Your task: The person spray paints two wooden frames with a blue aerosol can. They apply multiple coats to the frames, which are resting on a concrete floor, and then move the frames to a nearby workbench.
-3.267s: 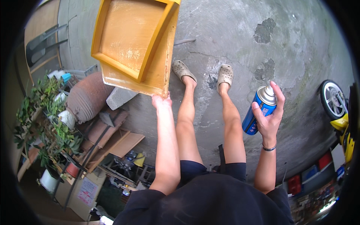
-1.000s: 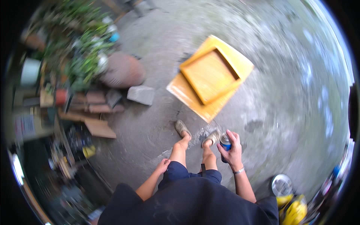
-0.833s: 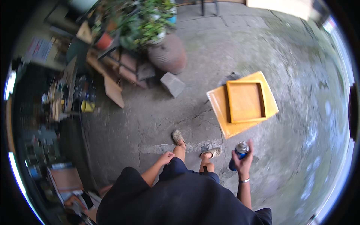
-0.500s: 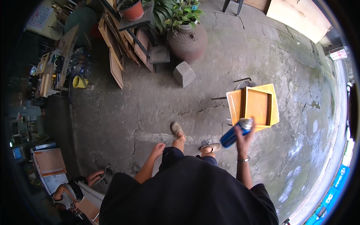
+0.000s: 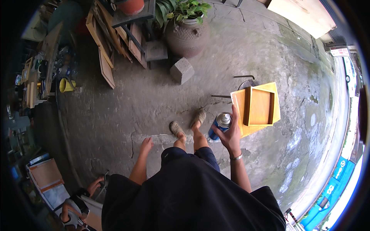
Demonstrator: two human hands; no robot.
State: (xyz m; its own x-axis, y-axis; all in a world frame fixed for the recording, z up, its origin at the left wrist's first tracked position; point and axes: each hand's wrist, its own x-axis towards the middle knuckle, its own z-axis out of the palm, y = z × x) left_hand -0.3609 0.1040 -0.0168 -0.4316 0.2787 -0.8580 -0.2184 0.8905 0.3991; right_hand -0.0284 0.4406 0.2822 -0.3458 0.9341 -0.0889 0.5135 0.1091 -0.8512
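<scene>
My right hand (image 5: 231,135) grips a blue spray can (image 5: 220,127) with a silver domed top, the thumb across its near side and one finger stretched out. Just beyond that hand, a shallow wooden tray (image 5: 246,109) with raised sides lies on a yellow board (image 5: 256,130). The board rests on a stool (image 5: 246,83), mostly hidden beneath it; dark metal legs stick out. My left hand (image 5: 147,145) hangs over the floor beside my leg, its fingers loosely curled, with nothing seen in it.
A concrete block (image 5: 182,71) stands on the floor ahead, before a large clay pot (image 5: 187,38) with a plant. Wooden panels (image 5: 106,63) lean by a dark stand (image 5: 156,51). A cluttered bench lines the left. Another person (image 5: 71,211) sits at lower left.
I have stepped forward, one foot now ahead of the other. The spray can has tipped more upright and moved left, off the tray's near corner. My left hand has swung slightly left.
</scene>
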